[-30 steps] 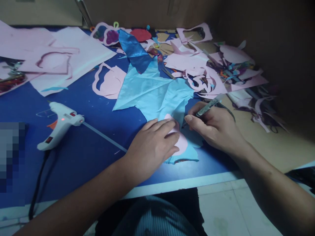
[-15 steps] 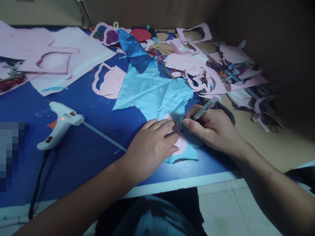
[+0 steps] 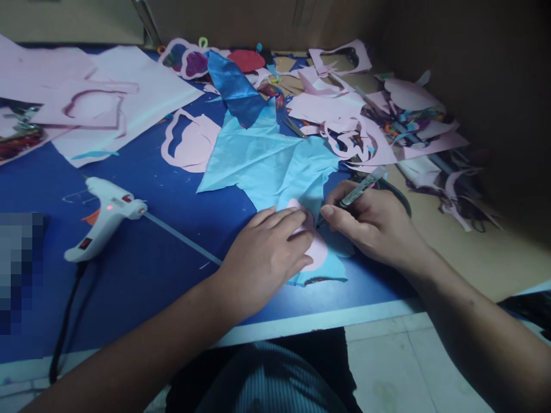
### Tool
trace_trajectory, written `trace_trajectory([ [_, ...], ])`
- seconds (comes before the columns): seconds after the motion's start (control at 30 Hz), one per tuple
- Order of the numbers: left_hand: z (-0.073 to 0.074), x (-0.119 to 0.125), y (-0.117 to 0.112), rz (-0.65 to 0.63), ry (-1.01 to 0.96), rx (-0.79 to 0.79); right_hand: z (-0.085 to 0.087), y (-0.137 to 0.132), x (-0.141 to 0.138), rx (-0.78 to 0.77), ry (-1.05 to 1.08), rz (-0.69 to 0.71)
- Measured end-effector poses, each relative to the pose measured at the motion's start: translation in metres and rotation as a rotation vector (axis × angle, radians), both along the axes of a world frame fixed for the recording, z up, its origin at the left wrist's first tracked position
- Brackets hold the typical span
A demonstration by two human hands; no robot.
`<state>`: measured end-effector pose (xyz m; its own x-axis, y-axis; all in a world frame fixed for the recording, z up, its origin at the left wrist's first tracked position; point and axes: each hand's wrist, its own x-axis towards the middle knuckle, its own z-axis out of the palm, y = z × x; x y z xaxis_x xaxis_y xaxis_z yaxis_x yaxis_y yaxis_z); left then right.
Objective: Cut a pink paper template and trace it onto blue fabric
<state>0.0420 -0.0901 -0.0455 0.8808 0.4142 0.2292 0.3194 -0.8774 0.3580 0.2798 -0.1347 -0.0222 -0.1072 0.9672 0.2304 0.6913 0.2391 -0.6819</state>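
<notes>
My left hand [image 3: 267,258] lies flat, fingers together, pressing a small pink paper shape [image 3: 317,250] down onto a light blue fabric piece [image 3: 271,163]. My right hand [image 3: 374,223] is closed round a pen [image 3: 360,187], its tip down at the edge of the pink shape, just beside my left fingertips. The fabric spreads away from my hands across the blue table [image 3: 150,269].
A white glue gun [image 3: 105,218] with a black cord lies on the left, its light on. Pink paper sheets [image 3: 107,97] and cut-out scraps [image 3: 357,120] cover the back and right. A darker blue satin strip [image 3: 235,86] lies behind the fabric. Scissors [image 3: 295,127] lie among the scraps.
My right hand has tilted the pen and drawn slightly nearer the pink shape. My left hand has stayed put.
</notes>
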Motion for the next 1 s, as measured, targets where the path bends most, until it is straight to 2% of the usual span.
trace_trajectory([
  [0.2, 0.0001, -0.0005, 0.0001, 0.004, -0.006, -0.003, -0.0034, 0.0000, 0.0004, -0.021, -0.014, 0.004],
  [1.0, 0.0014, -0.0011, 0.0002, 0.000, -0.011, -0.003, 0.0002, -0.0005, -0.0018, 0.020, -0.015, -0.046],
])
